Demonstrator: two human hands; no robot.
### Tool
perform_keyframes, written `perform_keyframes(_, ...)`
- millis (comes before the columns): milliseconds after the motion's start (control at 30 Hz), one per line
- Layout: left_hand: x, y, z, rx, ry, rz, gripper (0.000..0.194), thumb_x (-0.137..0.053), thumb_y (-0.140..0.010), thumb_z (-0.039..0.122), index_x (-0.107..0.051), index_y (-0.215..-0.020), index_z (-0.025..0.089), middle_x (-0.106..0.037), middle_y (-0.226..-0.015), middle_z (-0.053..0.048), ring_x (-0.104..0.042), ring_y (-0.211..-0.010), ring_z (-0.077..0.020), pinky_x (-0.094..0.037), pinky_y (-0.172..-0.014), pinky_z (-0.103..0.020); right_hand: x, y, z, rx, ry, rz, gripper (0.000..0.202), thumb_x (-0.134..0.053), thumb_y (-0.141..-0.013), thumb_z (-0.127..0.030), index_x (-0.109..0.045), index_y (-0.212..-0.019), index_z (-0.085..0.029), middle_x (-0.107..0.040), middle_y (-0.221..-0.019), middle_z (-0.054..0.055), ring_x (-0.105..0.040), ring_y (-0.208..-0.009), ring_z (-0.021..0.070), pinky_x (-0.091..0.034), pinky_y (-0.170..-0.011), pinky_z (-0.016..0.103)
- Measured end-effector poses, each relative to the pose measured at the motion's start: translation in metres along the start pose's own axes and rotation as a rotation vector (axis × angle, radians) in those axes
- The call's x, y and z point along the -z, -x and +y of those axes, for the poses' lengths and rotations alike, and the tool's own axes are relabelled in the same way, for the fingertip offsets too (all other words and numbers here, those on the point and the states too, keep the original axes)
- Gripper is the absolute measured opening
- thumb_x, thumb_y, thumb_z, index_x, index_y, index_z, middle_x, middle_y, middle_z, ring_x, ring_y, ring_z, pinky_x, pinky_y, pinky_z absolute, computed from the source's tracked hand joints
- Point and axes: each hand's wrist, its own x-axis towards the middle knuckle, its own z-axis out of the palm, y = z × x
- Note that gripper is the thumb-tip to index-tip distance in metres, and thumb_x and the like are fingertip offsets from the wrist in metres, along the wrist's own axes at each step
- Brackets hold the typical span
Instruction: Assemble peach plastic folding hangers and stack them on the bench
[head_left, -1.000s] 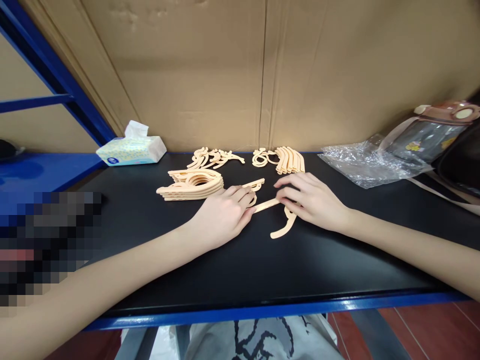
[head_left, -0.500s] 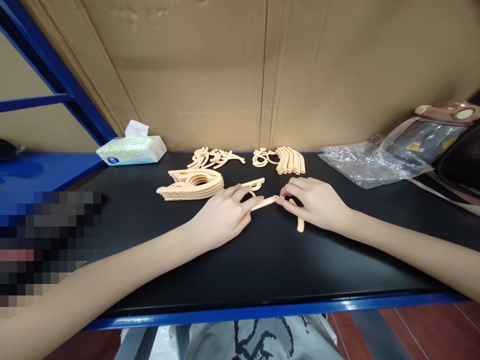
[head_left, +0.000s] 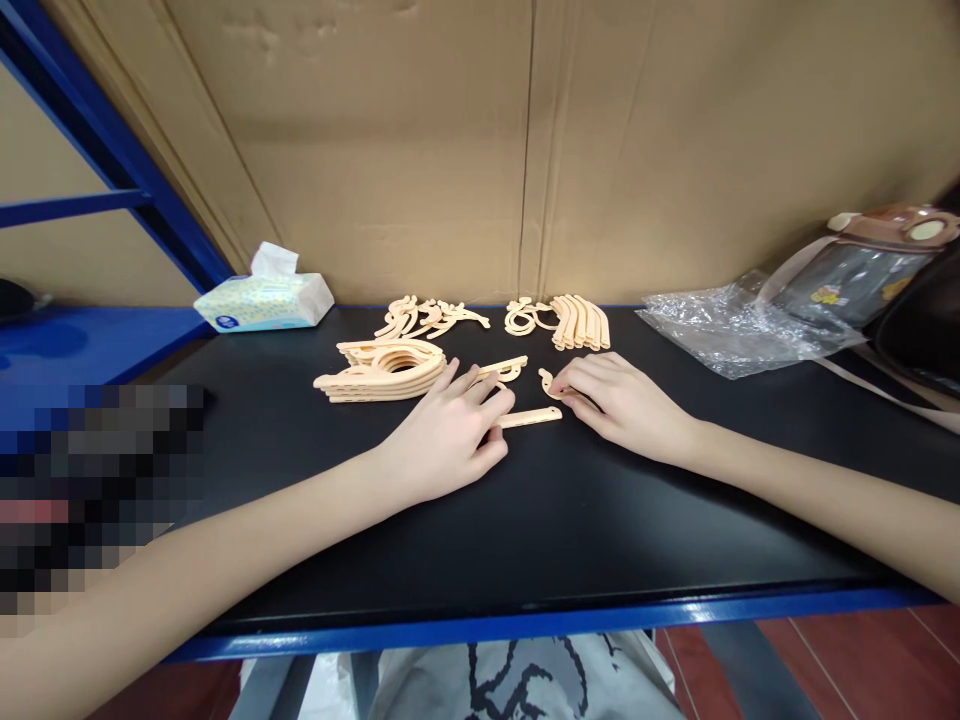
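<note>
Appearing light, stiff and smooth, the curved piece (head_left: 547, 382), pinched by the right hand (head_left: 619, 405) near the flat bar (head_left: 532, 417), likely suits a mid-length hold; the left hand (head_left: 450, 425) partly covers the bar, grip indeterminable.

The thin, curved, pale-peach plastic-looking piece (head_left: 547, 381) no longer points down toward the near edge from the right hand (head_left: 619, 405); one end now pokes out to the left of its fingertips. The straight, flat, pale-peach plastic-looking strip (head_left: 531, 418) lies more level, its right end now clear of those fingertips. The left hand (head_left: 450, 435) has its fingers spread wider, the thumb lower.
</note>
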Motion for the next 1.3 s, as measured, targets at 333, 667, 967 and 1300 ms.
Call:
perform_keyframes(333,0.0004,-0.0017,0.0014,-0.003,-0.002,0.012,0.016,-0.043,-0.093,0.027,-0.054,-0.094,0.015,-0.061,-0.111,-0.011,-0.050,-0.121,-0.0300,-0.028,-0.108,-0.054,-0.0002,0.0008,0.0014,0.008,-0.003,0.000,0.019,-0.042,-0.090,-0.009,-0.055,-0.098,-0.020,-0.066,-0.097,0.004,-0.057,-0.093,0.0188,-0.039,-0.085,0.034)
perform_keyframes(667,0.0007,-0.0026,0.0010,-0.007,-0.003,0.009,0.017,-0.042,-0.094,0.029,-0.053,-0.096,0.015,-0.059,-0.106,-0.010,-0.053,-0.110,-0.0278,-0.035,-0.103,-0.050,-0.0021,0.0013,0.0039,-0.022,-0.011,0.003,0.026,-0.041,-0.085,-0.002,-0.057,-0.096,-0.019,-0.065,-0.098,0.004,-0.056,-0.092,0.0191,-0.040,-0.084,0.034)
perform_keyframes(967,0.0004,-0.0024,-0.0006,-0.062,-0.022,0.007,0.021,-0.039,-0.096,0.027,-0.053,-0.100,0.013,-0.056,-0.106,-0.012,-0.055,-0.103,-0.0269,-0.045,-0.092,-0.043,-0.0029,0.0014,0.0040,-0.040,0.001,0.008,0.020,-0.044,-0.085,-0.006,-0.058,-0.093,-0.019,-0.064,-0.094,0.004,-0.055,-0.087,0.0193,-0.041,-0.080,0.033)
perform_keyframes(1300,-0.0024,-0.0013,-0.0014,-0.051,-0.038,0.001,0.022,-0.040,-0.096,0.028,-0.053,-0.104,0.012,-0.057,-0.110,-0.013,-0.051,-0.115,-0.0297,-0.039,-0.102,-0.045,-0.0038,0.0012,0.0025,-0.055,-0.065,0.021,0.018,-0.050,-0.091,-0.025,-0.063,-0.102,-0.018,-0.062,-0.087,0.003,-0.055,-0.087,0.0185,-0.043,-0.082,0.034)
